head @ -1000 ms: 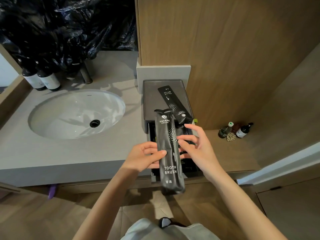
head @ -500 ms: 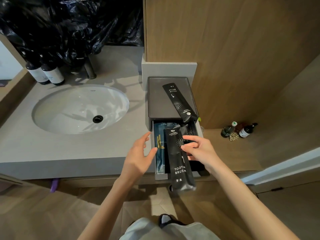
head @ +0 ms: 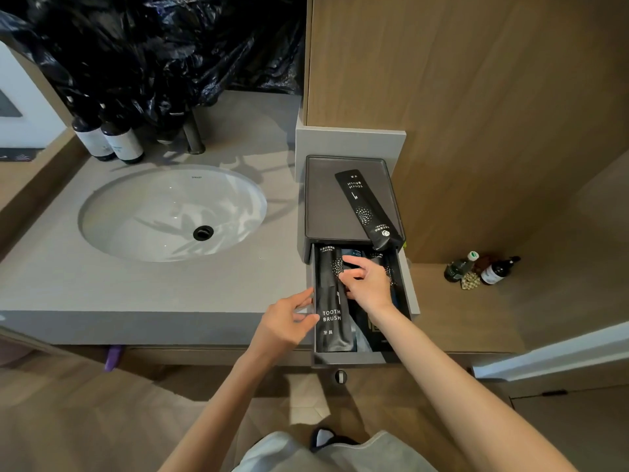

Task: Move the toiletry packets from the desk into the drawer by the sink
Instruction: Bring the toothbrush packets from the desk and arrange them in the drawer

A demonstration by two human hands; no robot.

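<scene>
The grey drawer (head: 350, 358) beside the sink stands pulled out, with several dark packets inside. A black "TOOTH BRUSH" packet (head: 332, 311) lies lengthwise along the drawer's left side. My left hand (head: 289, 323) touches its lower left edge with thumb and fingers. Over the drawer, my right hand (head: 366, 284) presses fingertips on the packet's upper part. A second black toothbrush packet (head: 366, 207) lies slanted on the dark tray (head: 320, 199) on top of the drawer box, its lower end hanging over the edge.
A white sink basin (head: 170, 212) is set in the grey counter (head: 136, 287). Two dark bottles (head: 109, 141) and a faucet (head: 192, 134) stand behind it under black plastic sheeting. Small bottles (head: 483, 270) sit on the wooden ledge at right.
The toothbrush packet went from being held up in front of the drawer down into its left side. Both hands followed it down and now rest on it.
</scene>
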